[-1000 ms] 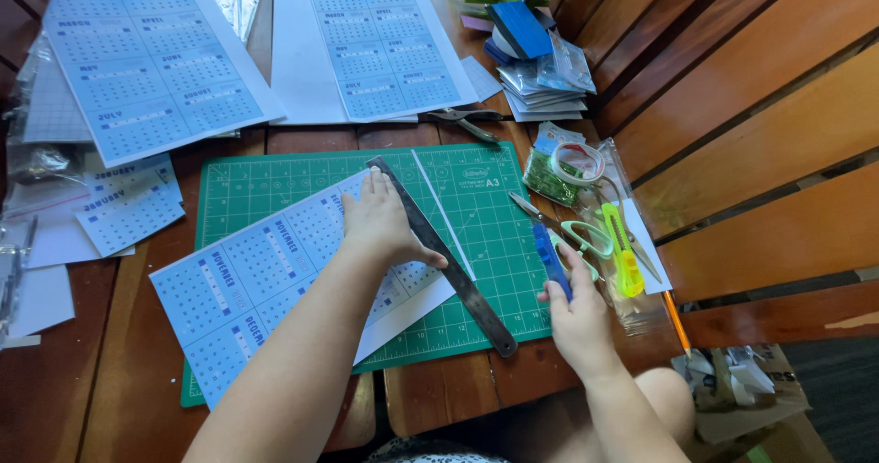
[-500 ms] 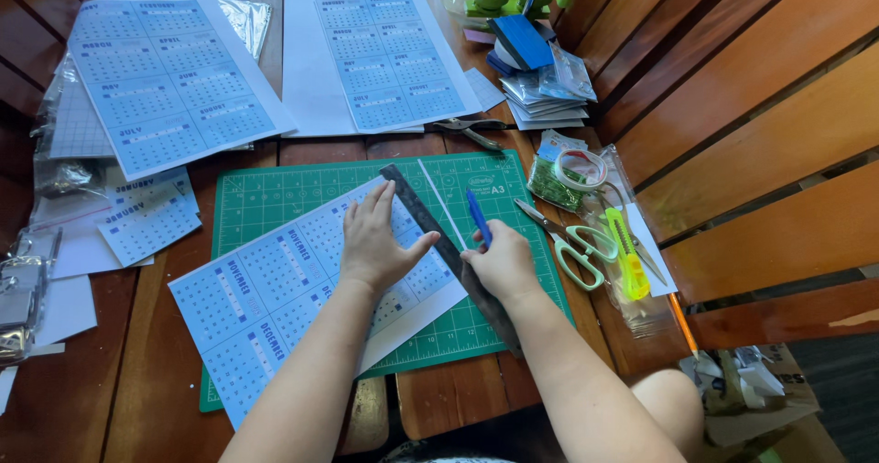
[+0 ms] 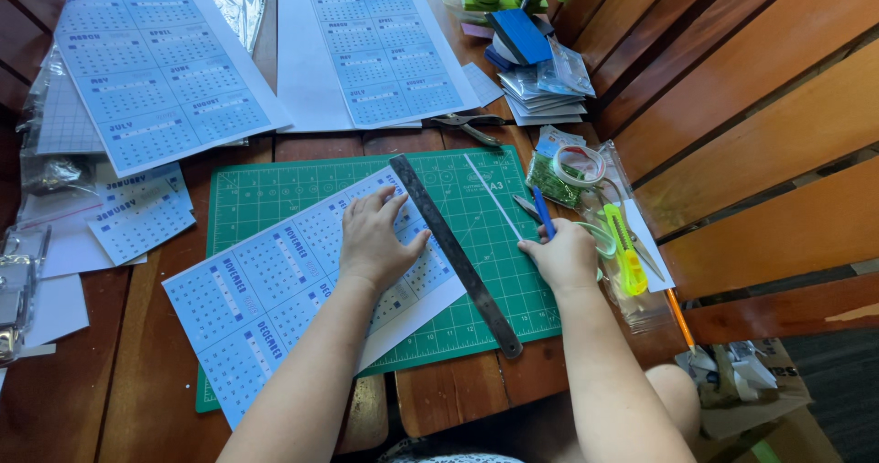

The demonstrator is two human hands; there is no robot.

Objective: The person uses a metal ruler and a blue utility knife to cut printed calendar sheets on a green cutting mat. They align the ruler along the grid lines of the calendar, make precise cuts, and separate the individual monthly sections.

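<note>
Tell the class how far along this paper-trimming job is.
Done: small cut calendar pieces lie left of the green cutting mat. In hand: the left hand presses a calendar sheet beside the metal ruler; the right hand holds a blue knife. Left: two uncut sheets above.

Blue knife [image 3: 543,212] blade hidden inside right fist [image 3: 568,254]

Matt metal ruler [image 3: 455,252], paper sheet [image 3: 302,289], wooden table [image 3: 146,408].

- Cutting mat [image 3: 275,188]: green with a white grid.
- Calendar sheet [image 3: 275,289]: pale blue blocks on white.
- Ruler [image 3: 455,254]: dark grey metal.
- Craft knife [image 3: 544,212]: blue.
- Utility cutter [image 3: 626,254]: neon yellow.
- Tabletop [image 3: 458,394]: reddish-brown wood.
</note>
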